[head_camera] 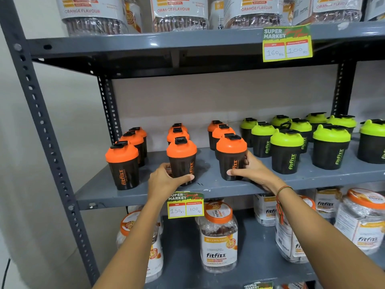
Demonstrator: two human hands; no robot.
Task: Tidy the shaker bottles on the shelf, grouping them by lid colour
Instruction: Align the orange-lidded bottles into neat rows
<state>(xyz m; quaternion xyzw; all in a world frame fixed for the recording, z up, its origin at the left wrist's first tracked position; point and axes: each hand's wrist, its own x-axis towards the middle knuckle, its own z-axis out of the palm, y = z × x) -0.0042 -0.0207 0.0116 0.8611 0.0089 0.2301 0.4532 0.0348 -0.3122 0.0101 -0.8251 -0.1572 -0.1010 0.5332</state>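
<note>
shelving (52, 155) of grey slotted steel fills the view, and its middle shelf (291, 182) serves as landmark. above that shelf stand clear jars (179, 15) labelled orange flavour; below it stand more jars (218, 236) with orange lids. on the shelf, all upright, dark shakers sit in two groups: orange-lid shakers (133, 142) to the left in three front-to-back rows, green-lid shakers (291, 140) to the right in a looser cluster, the nearest green one just beside the right orange row. the left hand (166, 180) wraps the base of the middle row's front shaker (181, 159) near the shelf's front edge, thumb across its front and fingers curled behind it. the right hand (252, 172) grips the right row's front shaker (231, 157) the same way, thumb low on its front and fingers round its right side; both shakers rest on the shelf. a thread band (281, 189) circles the right wrist. a price tag (185, 204) hangs from the shelf's front edge between the forearms, and another tag (287, 42) is fixed to the edge of the board above the shelf.
</note>
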